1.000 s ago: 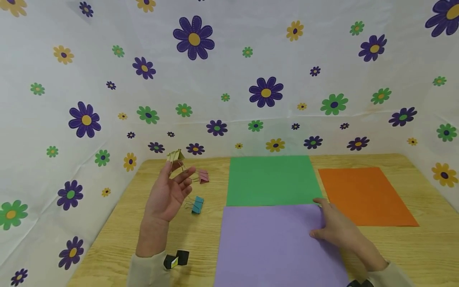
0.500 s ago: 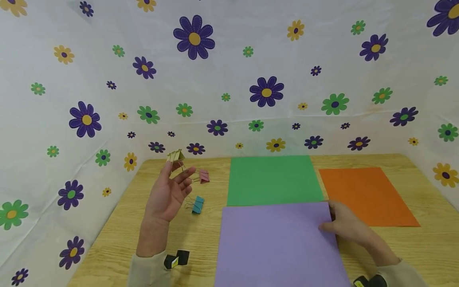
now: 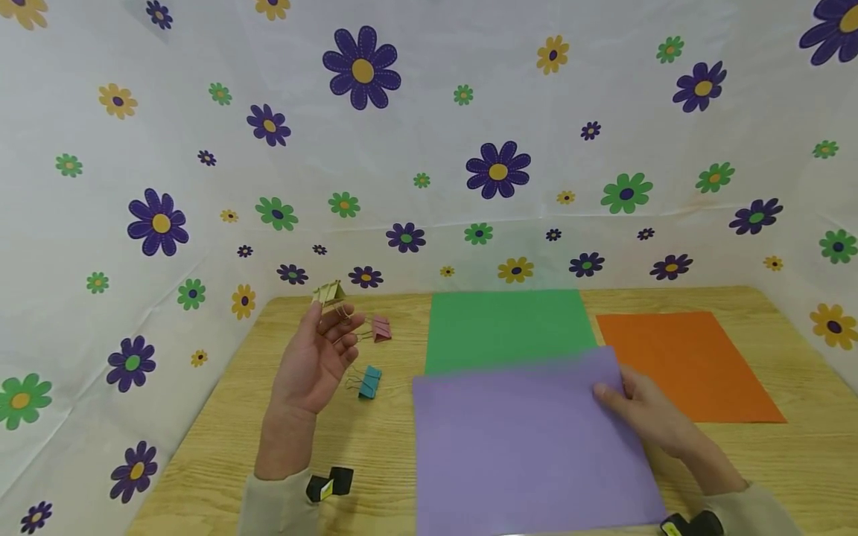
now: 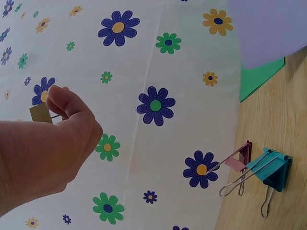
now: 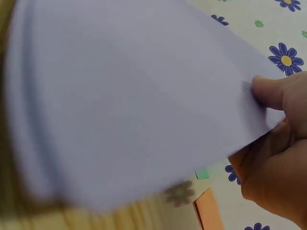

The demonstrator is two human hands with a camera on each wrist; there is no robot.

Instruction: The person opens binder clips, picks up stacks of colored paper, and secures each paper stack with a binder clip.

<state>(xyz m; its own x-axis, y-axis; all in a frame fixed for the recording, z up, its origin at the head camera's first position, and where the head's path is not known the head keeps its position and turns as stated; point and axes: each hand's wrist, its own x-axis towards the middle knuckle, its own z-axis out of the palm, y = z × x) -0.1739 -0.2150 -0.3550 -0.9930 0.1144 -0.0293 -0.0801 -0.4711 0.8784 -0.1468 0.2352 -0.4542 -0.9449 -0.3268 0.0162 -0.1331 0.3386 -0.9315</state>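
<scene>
My left hand point(image 3: 315, 365) is raised over the left side of the table, pinching a yellow binder clip point(image 3: 328, 292) by its wire handles. In the left wrist view the fingers hide most of that clip point(image 4: 40, 114). My right hand point(image 3: 653, 409) grips the right edge of a purple sheet of paper point(image 3: 523, 447), thumb on top and fingers underneath. The sheet's far right corner is lifted and overlaps a green sheet point(image 3: 509, 327) lying behind it. In the right wrist view the purple sheet point(image 5: 129, 105) bends up from the table toward the hand.
A pink binder clip point(image 3: 380, 329) and a blue binder clip point(image 3: 369, 383) lie on the wooden table point(image 3: 221, 447), right of my left hand. An orange sheet point(image 3: 690, 365) lies at the right. White flower-patterned cloth point(image 3: 429, 134) walls the back and sides.
My right hand has shifted right to the purple sheet's edge, taken hold of it and lifted the far corner. The near edge of the sheet has come into view. My left hand stays nearly still.
</scene>
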